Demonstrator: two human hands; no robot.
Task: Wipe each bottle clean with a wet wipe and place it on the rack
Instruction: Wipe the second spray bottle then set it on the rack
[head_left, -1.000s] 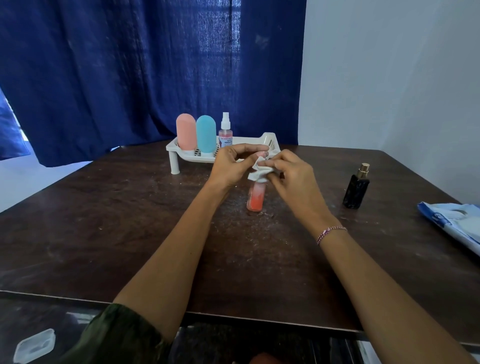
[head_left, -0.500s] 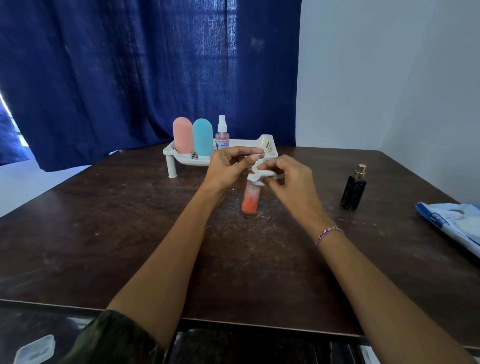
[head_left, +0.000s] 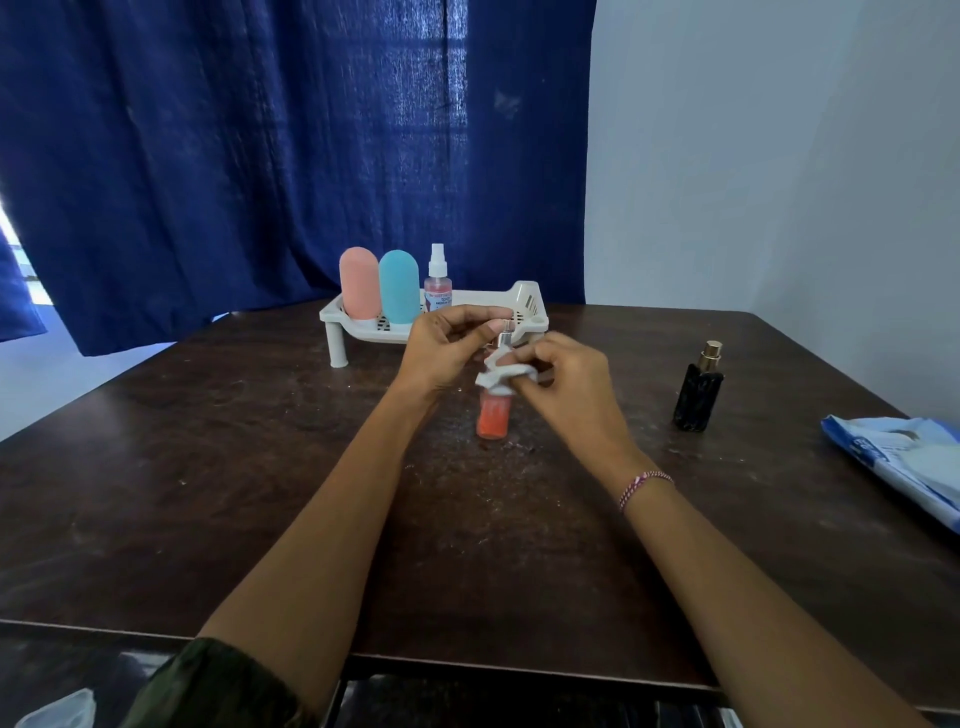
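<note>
Orange bottle: left hand pinches its top, right hand grips wipe around neck.

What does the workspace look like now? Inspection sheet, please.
Surface: dark wooden table, scuffed and dusty.
Job's things: orange bottle upright, wet wipe wrapped round its neck; pink bottle, blue bottle and spray bottle standing on the white rack; black perfume bottle on the table, right.
Clutter: blue wipes pack at the right edge.
Grippers: left hand pinches the orange bottle's top; right hand grips the wet wipe.
Cables: nothing seen.
Surroundings: blue curtain behind, white wall to the right.
</note>
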